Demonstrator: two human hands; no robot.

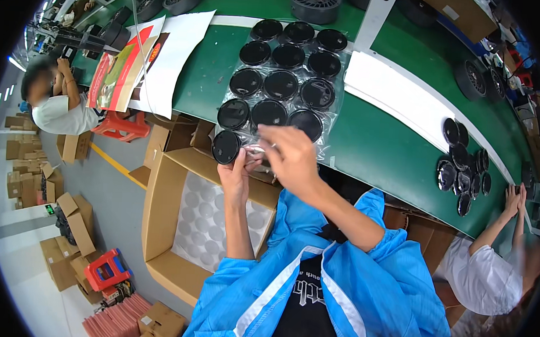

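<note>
Rows of round black discs (pixel 281 85) lie on a sheet of clear plastic film (pixel 337 105) on the green table (pixel 194 94). At the near left corner of the rows, my left hand (pixel 236 176) is closed at the edge of one black disc (pixel 226 147), which overhangs the table's near edge. My right hand (pixel 292 160) crosses just to its right, in front of the nearest discs. Its fingers are bent in toward the left hand's fingertips, slightly blurred. Shiny clear plastic shows between the two hands; what the right fingers pinch is hidden.
Below the table edge stands an open cardboard box (pixel 163 224) with round discs under a pale sheet inside. More wrapped black discs (pixel 463 169) are heaped at the right, near a co-worker's hands (pixel 514 201). Printed sheets (pixel 178 60) lie at the left; another person (pixel 66 100) sits beyond.
</note>
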